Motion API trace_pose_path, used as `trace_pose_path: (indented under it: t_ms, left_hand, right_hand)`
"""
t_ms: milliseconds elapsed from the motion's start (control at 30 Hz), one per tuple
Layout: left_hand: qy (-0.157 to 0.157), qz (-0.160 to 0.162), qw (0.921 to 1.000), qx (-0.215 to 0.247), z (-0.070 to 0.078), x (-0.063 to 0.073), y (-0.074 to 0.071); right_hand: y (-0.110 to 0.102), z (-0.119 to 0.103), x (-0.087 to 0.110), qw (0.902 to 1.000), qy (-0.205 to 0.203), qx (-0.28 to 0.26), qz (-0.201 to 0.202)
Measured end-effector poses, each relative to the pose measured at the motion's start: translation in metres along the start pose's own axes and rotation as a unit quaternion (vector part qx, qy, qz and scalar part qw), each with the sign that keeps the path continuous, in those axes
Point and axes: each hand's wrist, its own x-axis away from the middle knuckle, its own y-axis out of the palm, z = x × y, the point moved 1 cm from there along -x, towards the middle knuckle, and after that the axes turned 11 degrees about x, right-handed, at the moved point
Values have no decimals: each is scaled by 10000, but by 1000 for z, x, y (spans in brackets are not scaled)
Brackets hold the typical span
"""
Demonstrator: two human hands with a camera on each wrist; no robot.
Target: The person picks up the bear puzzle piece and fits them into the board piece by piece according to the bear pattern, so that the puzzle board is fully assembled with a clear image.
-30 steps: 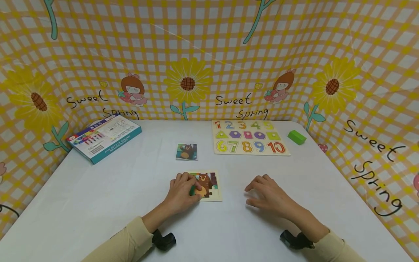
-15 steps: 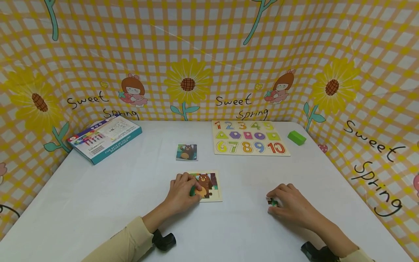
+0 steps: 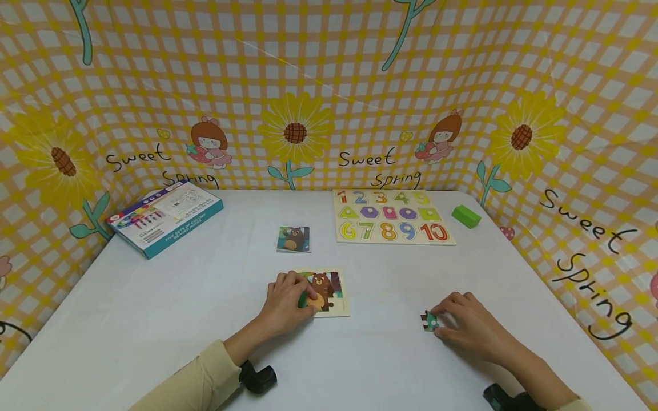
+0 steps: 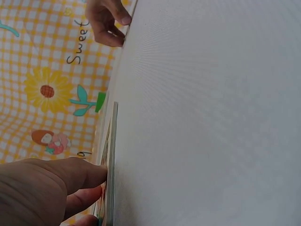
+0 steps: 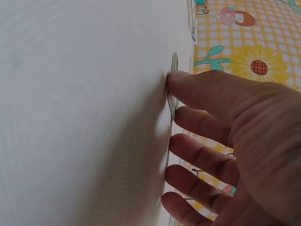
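Observation:
In the head view, the left hand (image 3: 285, 299) rests on the left part of a small wooden jigsaw puzzle (image 3: 323, 285) with a brown bear picture. Thumb and fingertips press on its face in the left wrist view, hiding part of the picture. A pale bare patch shows at the puzzle's lower right corner. Farther right, the right hand (image 3: 475, 326) pinches a green and brown puzzle piece (image 3: 430, 321) between thumb and index finger, low over the white table. That puzzle piece (image 5: 174, 61) appears edge-on in the right wrist view, where the other fingers reach down near the tabletop.
A small bear picture card (image 3: 293, 239) lies behind the puzzle. The number and shape board (image 3: 394, 216) is at the back right, beside a green block (image 3: 466, 216). A flat boxed set (image 3: 164, 217) sits back left. Patterned cloth (image 3: 329, 68) walls the table.
The right hand has moved right and toward the near edge, and now pinches a puzzle piece that shows more fully than before. The left hand stays on the puzzle.

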Motion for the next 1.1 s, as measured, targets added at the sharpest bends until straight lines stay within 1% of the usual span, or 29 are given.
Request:
trace_pose_path:
  t_ms: [500, 633, 867, 1100]
  left_hand:
    - [-9, -2, 10000, -11, 0, 1, 0]
    - [-10, -14, 10000, -17, 0, 1, 0]
    - [67, -9, 10000, -58, 0, 0, 0]
    - [95, 17, 10000, -16, 0, 0, 0]
  right_hand:
    - [1, 1, 0, 9999, -84, 65, 112]
    - [-1, -2, -1, 9998, -131, 13, 129]
    - [-4, -19, -11, 9990, -367, -48, 261]
    - [-6, -43, -31, 9982, -540, -228, 81]
